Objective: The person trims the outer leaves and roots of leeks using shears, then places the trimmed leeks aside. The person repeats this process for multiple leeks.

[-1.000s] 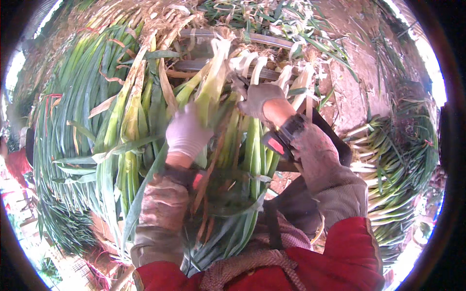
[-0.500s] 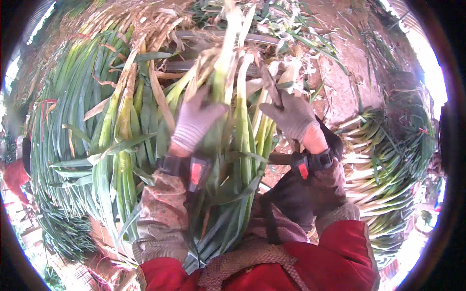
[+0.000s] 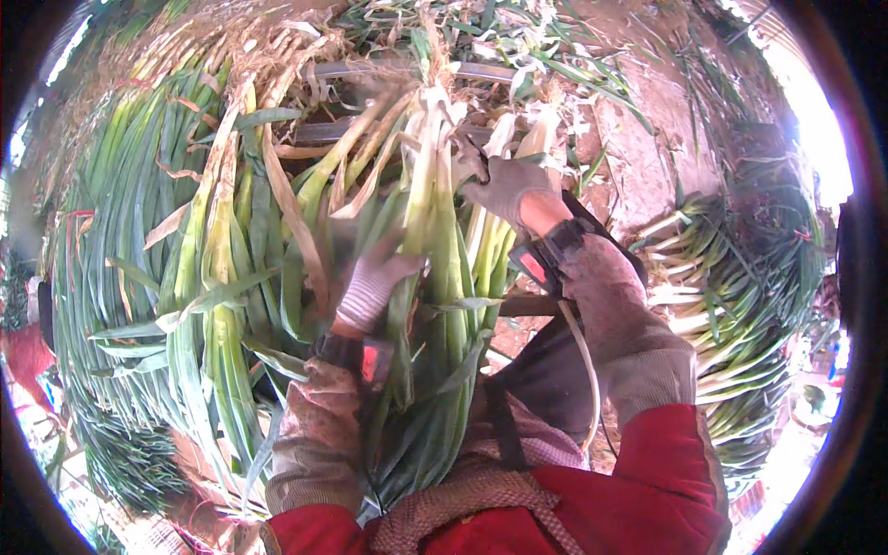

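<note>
My left hand [image 3: 375,282], in a pale glove, lies against the green stems of large green onions [image 3: 444,287]. Its thumb points right beside a stem, and motion smears its fingers. My right hand [image 3: 509,187], in a grey glove, is closed around a dark slim tool [image 3: 476,157], mostly hidden by the hand. That tool's tip is beside the pale root end of the middle green onion [image 3: 430,120]. A pale hose [image 3: 585,370] hangs below the right forearm.
A thick layer of long green onions [image 3: 120,222] covers the left side. Whitish-stemmed onions [image 3: 712,314] are piled at the right. Metal rails [image 3: 481,72] cross behind the root ends, with peeled scraps [image 3: 527,42] beyond. Bare ground [image 3: 638,157] shows at the far right.
My left hand has moved down the stems, toward me. My right hand has swung left and slightly away with the tool, to the middle onion's root end. The pale hose has come into sight.
</note>
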Action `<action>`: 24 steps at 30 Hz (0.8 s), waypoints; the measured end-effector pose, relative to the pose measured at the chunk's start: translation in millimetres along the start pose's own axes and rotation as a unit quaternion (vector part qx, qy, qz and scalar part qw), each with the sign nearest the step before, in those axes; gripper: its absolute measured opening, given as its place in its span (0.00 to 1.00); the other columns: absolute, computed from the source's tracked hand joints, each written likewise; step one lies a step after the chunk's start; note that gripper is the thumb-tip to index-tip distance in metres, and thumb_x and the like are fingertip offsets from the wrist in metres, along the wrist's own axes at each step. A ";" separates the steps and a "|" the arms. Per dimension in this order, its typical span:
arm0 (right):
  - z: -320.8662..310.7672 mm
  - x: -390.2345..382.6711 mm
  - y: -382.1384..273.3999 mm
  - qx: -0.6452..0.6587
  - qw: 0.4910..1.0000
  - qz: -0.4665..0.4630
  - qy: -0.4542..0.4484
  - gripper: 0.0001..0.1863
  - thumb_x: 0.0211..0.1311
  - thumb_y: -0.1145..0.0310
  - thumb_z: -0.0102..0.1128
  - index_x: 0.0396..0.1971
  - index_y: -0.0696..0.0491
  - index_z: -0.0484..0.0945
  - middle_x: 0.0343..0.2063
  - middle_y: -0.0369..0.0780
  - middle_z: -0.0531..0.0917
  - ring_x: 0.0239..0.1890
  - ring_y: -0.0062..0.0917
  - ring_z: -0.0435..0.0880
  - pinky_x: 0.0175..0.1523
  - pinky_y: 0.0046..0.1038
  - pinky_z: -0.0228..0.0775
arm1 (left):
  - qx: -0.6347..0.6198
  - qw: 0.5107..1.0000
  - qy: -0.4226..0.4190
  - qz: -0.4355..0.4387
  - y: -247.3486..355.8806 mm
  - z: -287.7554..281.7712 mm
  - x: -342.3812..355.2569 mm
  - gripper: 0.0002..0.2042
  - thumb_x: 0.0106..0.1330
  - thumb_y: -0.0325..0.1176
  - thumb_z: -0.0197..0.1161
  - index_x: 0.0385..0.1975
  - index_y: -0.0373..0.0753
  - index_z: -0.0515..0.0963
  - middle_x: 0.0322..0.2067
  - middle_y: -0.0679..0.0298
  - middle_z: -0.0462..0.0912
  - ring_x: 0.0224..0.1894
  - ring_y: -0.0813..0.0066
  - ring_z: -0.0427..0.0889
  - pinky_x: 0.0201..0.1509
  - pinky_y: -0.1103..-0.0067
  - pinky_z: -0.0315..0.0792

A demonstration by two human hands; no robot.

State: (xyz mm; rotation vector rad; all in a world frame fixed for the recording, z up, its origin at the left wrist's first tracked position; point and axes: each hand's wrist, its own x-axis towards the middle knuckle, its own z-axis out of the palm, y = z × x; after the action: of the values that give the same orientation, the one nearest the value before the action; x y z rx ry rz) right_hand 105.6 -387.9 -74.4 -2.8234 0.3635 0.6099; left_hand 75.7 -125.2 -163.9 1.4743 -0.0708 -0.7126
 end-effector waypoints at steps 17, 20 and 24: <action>-0.7 -36.3 -18.0 0.029 0.999 0.031 0.027 0.34 0.61 0.39 0.53 0.45 0.59 0.80 0.41 0.53 0.86 0.46 0.47 0.86 0.53 0.43 0.76 | -0.199 0.976 -0.080 -0.039 0.2 -13.6 -46.3 0.26 0.73 0.48 0.61 0.62 0.34 0.72 0.49 0.58 0.82 0.46 0.69 0.83 0.53 0.71 0.78; -3.1 -44.0 -2.5 0.036 0.997 0.070 -0.003 0.34 0.62 0.38 0.54 0.45 0.58 0.80 0.40 0.54 0.86 0.45 0.48 0.86 0.51 0.43 0.77 | -0.286 0.949 -0.111 -0.072 2.2 -8.0 -48.7 0.27 0.73 0.47 0.61 0.64 0.34 0.71 0.50 0.58 0.82 0.46 0.69 0.82 0.52 0.71 0.78; 14.1 -65.3 10.7 0.013 0.999 0.030 0.025 0.34 0.62 0.37 0.52 0.45 0.57 0.80 0.40 0.53 0.86 0.45 0.48 0.86 0.50 0.45 0.77 | -0.218 0.972 -0.087 -0.027 8.9 -3.7 -44.8 0.29 0.69 0.46 0.63 0.65 0.35 0.70 0.53 0.58 0.81 0.53 0.68 0.80 0.61 0.72 0.73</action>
State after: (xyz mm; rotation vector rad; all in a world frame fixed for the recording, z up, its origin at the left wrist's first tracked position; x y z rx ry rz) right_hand 39.6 -381.7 -60.7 -2.8164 0.4638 0.5437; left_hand 45.2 -101.3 -139.4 0.9955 -0.0064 -0.8396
